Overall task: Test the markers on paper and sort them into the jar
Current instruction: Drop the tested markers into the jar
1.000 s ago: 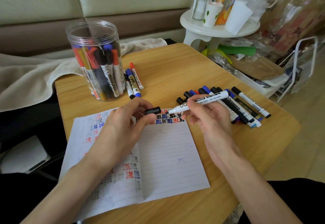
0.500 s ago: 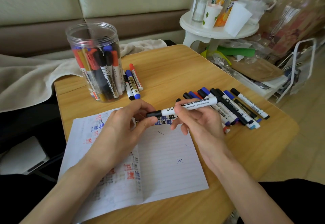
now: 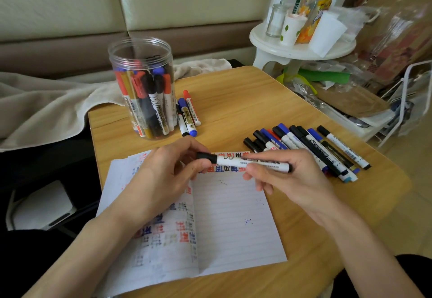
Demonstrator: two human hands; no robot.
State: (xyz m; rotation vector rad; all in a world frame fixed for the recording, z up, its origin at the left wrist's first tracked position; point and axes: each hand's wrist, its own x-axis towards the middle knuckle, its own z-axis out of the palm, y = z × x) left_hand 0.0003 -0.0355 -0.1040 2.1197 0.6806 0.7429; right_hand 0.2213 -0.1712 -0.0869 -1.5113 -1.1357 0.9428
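A white marker [image 3: 252, 163] with a black cap [image 3: 207, 157] lies level above the top edge of the lined paper [image 3: 229, 222]. My left hand [image 3: 163, 176] pinches the cap end. My right hand [image 3: 289, 178] grips the barrel. The cap sits on the marker. The paper carries red, blue and black test marks. A clear plastic jar [image 3: 142, 87] stands upright at the back left of the table and holds several markers. A row of several markers [image 3: 311, 148] lies to the right of the paper.
Three markers [image 3: 188, 115] lie beside the jar. The wooden table [image 3: 233, 101] ends close on the right. A white round stool [image 3: 301, 47] with cups and bottles stands behind it. A beige blanket [image 3: 46, 103] lies at left.
The cap was held apart from the marker tip a second ago. The two hands came together and the cap now sits on the marker.
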